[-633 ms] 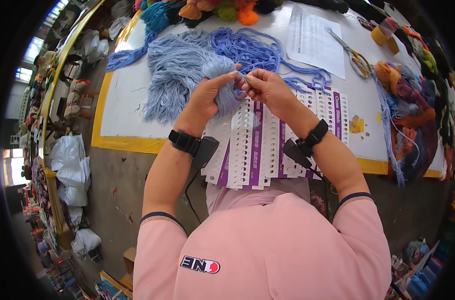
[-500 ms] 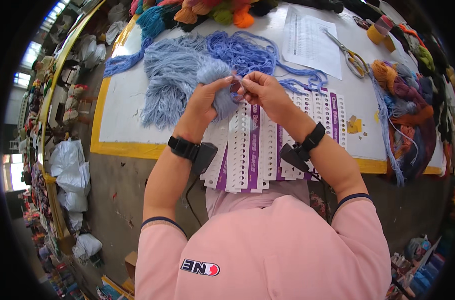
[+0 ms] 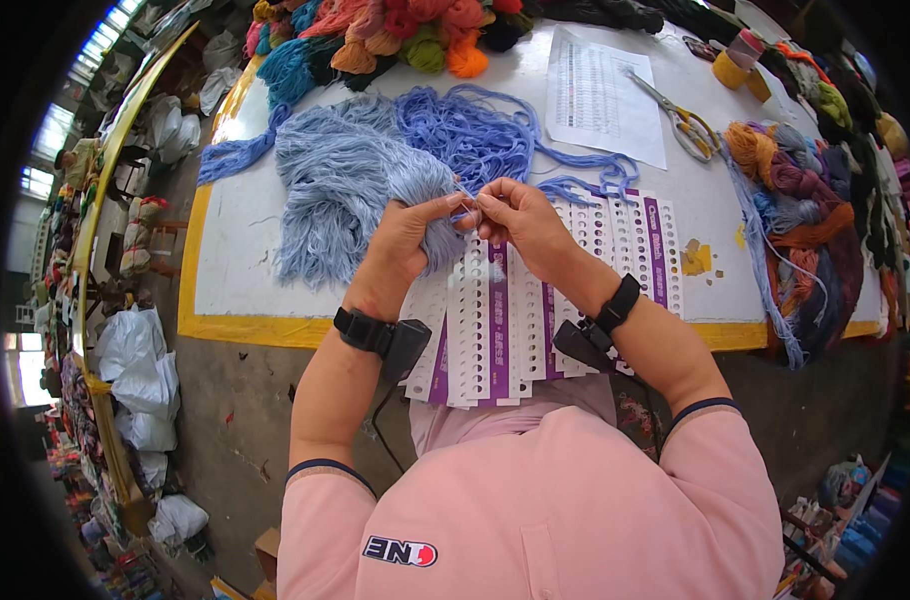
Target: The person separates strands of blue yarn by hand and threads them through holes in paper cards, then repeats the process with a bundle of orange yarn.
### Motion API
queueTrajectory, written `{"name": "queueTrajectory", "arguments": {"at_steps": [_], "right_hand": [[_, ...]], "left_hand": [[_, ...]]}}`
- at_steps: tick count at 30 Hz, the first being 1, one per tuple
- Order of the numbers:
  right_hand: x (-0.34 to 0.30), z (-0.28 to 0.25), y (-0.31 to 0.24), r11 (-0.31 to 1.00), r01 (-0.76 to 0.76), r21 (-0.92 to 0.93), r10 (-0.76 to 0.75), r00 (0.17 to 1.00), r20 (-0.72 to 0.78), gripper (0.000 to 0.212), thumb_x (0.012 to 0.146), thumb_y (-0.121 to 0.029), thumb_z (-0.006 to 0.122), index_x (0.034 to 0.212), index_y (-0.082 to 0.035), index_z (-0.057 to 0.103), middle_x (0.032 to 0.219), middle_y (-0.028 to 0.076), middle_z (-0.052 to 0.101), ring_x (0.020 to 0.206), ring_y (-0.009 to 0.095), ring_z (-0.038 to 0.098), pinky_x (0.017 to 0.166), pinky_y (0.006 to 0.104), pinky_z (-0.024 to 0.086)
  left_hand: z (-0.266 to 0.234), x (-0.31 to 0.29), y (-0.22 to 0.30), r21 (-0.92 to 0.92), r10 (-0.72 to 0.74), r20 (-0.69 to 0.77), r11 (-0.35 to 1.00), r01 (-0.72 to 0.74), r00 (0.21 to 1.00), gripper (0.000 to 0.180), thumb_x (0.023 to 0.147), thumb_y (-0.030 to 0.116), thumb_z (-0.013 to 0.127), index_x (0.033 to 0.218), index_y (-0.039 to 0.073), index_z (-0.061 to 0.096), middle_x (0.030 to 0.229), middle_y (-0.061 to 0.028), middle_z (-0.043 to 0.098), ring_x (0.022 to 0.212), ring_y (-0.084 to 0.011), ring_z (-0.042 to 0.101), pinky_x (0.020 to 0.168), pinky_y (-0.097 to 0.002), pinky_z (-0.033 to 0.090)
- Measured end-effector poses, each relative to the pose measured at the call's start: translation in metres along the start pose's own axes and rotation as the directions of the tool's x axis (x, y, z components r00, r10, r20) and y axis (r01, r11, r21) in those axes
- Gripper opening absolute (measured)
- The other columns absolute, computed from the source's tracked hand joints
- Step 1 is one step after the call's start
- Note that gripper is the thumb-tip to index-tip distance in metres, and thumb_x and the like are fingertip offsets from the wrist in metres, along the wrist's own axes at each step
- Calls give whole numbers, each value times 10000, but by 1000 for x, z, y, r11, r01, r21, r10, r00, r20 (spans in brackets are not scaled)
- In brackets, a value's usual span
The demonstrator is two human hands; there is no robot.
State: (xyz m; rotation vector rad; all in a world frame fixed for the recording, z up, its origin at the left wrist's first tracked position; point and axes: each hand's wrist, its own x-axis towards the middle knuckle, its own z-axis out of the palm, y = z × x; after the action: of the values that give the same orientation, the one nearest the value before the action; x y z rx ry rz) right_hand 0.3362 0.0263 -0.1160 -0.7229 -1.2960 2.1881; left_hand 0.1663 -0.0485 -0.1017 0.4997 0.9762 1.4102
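Observation:
A thick bundle of light blue thread point(image 3: 335, 180) lies on the table, one end raised into my left hand point(image 3: 410, 232). That hand is closed round the bundle, its thumb and forefinger pinched towards the right. My right hand point(image 3: 520, 218) meets it there, thumb and fingertips pinching a thin strand of light blue thread; the strand's exact path between the fingers is too small to make out. Just behind both hands lies a looser, deeper blue skein of thread point(image 3: 465, 130). Under and in front of them are white and purple punched thread cards point(image 3: 495, 330), reaching over the table's near edge.
A printed sheet point(image 3: 607, 95) and scissors point(image 3: 680, 115) lie at the back right. Mixed-colour skeins point(image 3: 795, 200) hang over the right edge; more bright skeins point(image 3: 415, 30) are heaped at the back. The white table point(image 3: 237, 270) has a yellow border. White bags point(image 3: 140, 350) stand at left.
The whole view has shifted slightly, so the table contents sit further left. Both hands stay close together at the bundle's end, still pinching; the right wrist is turned a little differently.

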Motion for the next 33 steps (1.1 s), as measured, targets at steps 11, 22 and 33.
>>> {"name": "queueTrajectory", "arguments": {"at_steps": [11,22,33], "right_hand": [[1,-1,3,993,-46,111,48,999,-9,155,1015,-211,521,995,-64,565,780,28,657,631,60,546,567,188,412],[-11,-52,-67,840,241,485,-266,964,-19,226,975,-199,529,984,-17,663,1059,90,661,1051,206,594,1007,384,423],[-129,-269,-203,620,554,-556,-756,232,-612,28,889,-30,540,893,-19,566,815,55,552,688,149,515,678,286,469]], "left_hand": [[7,-8,1,2,45,-65,999,-45,997,289,868,16,666,1147,-28,602,923,-95,686,755,-147,659,705,-275,547],[-102,11,117,-456,292,-32,847,-274,956,420,920,48,592,1315,-50,485,944,-79,640,635,-70,502,668,-168,434],[-199,-22,211,-112,498,-228,840,-531,836,228,914,97,644,1097,-36,611,751,-12,512,690,-112,495,687,-249,455]]}}
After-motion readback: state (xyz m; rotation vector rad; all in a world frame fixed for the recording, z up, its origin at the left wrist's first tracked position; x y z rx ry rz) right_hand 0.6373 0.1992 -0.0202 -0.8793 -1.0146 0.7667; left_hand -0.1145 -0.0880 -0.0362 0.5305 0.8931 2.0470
